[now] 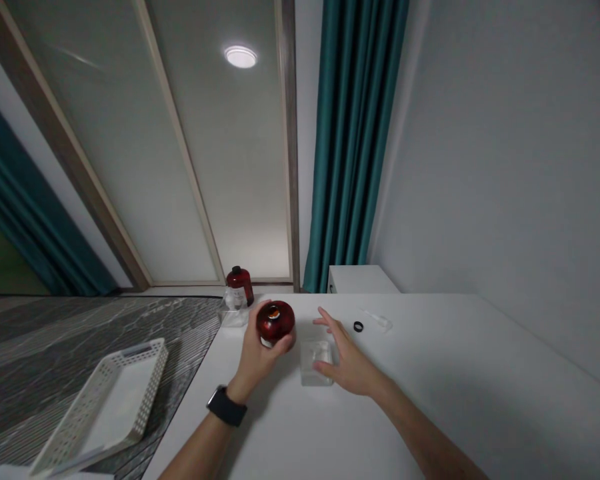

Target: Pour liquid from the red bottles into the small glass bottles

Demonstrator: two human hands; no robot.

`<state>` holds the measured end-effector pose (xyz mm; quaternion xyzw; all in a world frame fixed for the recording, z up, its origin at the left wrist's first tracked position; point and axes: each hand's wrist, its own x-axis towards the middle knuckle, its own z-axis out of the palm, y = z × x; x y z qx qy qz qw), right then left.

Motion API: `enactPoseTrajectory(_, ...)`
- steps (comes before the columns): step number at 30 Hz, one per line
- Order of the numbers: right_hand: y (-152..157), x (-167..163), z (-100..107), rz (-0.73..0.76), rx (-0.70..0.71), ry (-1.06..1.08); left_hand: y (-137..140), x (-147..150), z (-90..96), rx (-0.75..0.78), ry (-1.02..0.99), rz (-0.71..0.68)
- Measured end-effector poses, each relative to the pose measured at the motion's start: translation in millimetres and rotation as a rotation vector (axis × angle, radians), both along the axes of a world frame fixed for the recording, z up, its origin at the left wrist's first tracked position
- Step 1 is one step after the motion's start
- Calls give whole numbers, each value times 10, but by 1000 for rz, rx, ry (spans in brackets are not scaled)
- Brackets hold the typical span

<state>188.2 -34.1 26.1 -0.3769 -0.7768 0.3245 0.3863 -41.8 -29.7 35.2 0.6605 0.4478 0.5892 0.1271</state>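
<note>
My left hand [258, 353] grips a dark red glass bottle [276, 323] above the white table. The bottle's uncapped neck tips toward me, showing its opening. Fingers spread, my right hand [347, 357] hovers over a clear square container [310, 373] and holds nothing. Whether its thumb touches the container I cannot tell. To the right lie a black ring-shaped piece [359, 327] and a clear dropper-like piece [381, 322]. At the table's far left corner stands a second red bottle [243, 285] with a black cap, behind a clear container [234, 313] holding something whitish.
A white perforated basket [150, 387] sits left of the table on a grey striped surface [55, 353]. Beyond the table's far edge is a white cabinet [363, 279], with a teal curtain [357, 147] behind it. A plain wall [505, 167] runs along the right.
</note>
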Motion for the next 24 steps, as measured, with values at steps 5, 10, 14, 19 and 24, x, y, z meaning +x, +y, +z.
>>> enactPoseTrajectory(5,48,105,-253,-14,-207,-76,202,-112,-174,-183,-196,49)
enactPoseTrajectory(10,102,74,-302,-52,-265,29,279,-197,-291,-265,-196,29)
enactPoseTrajectory(14,183,68,-397,-86,-294,155,272,-193,-344,-278,-179,28)
enactPoseTrajectory(19,286,109,-482,-32,-302,279,249,-175,-355,-283,-160,25)
enactPoseTrajectory(24,298,129,-530,-118,-240,211,188,-152,-314,-242,-60,-47)
